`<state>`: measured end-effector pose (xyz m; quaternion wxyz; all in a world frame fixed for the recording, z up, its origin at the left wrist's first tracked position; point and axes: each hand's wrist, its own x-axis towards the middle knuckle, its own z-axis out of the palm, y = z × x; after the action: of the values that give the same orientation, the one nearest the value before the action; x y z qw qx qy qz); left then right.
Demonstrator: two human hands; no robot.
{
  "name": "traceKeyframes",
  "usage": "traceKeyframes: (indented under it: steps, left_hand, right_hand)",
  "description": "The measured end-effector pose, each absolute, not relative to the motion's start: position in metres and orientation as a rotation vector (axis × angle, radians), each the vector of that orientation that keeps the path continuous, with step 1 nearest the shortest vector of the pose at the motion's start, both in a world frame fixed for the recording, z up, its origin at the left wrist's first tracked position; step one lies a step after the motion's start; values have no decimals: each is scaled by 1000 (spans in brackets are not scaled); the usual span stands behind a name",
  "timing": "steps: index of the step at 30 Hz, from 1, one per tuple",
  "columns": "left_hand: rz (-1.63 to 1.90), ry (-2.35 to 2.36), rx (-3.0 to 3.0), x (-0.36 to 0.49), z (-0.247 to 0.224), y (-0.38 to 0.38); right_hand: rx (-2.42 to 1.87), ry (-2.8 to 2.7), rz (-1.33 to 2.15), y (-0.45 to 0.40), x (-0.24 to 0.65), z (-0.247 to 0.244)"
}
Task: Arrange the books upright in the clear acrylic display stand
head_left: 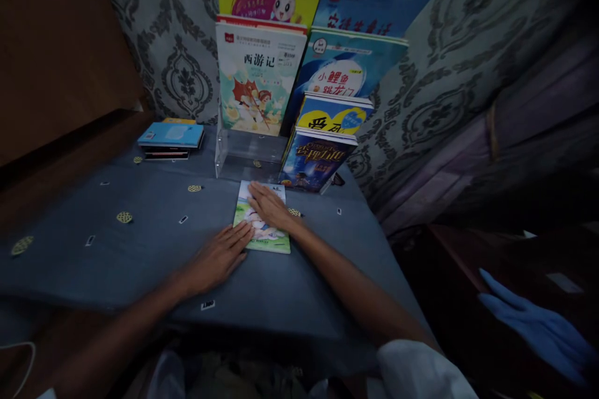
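A small book with a green and white cover [269, 242] lies flat on the blue-grey cloth, just in front of a clear acrylic rack [250, 153]. My left hand [224, 255] rests with its fingertips on the book's left edge, fingers stretched out. Across the upper part of the same cover lies my right hand [269, 204], its fingers extended. The rack holds several upright books, among them a white-covered one [257, 78] on the left and a dark blue one [316, 159] at the lower right. Its lower left tier holds no book.
A short stack of books with a blue one on top [172, 134] lies at the table's back left. Patterned curtain [182, 75] hangs behind. A blue glove [538, 324] is at the right on a dark surface, beyond the table's right edge.
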<state>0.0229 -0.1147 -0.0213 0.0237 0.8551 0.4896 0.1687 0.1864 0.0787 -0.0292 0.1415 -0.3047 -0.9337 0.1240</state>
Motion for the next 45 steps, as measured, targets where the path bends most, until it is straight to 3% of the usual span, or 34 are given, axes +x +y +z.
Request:
traceKeyframes:
  steps: [10, 26, 39, 45]
  left_hand:
    - [463, 1532, 2624, 22, -20, -114]
    - [377, 1518, 2593, 19, -13, -115]
    - [184, 1770, 2360, -8, -11, 4]
    - [170, 1780, 2379, 2, -13, 0]
  right_hand:
    - [-1160, -2651, 331, 58, 244, -16]
    - [-1016, -2821, 256, -36, 269, -8]
    - [-1012, -2789, 294, -34, 268, -9]
    - [-1025, -2788, 290, -35, 268, -7]
